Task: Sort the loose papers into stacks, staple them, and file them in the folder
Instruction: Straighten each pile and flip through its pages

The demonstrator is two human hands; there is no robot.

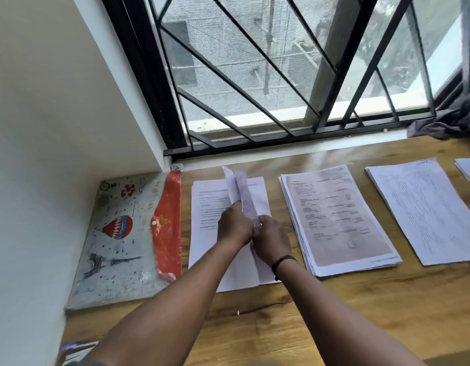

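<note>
We see both forearms reaching forward and converging, bare to the elbow. The left hand [235, 224] and right hand [271, 237] meet side by side, knuckles up, fingers curled and pinching the same sheaf of papers [240, 191], which stands up between them. A dark band [282, 261] circles the right wrist. The fingertips themselves are hidden from us

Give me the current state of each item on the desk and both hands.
left hand: gripping the held sheets
right hand: gripping the held sheets
held sheets: lifted on edge, bent, above the leftmost stack
leftmost stack: flat on the desk
second stack: flat, edges fanned
third stack: flat, neat
fourth stack: mostly out of view
folder: flat, orange flap snapped shut
</note>
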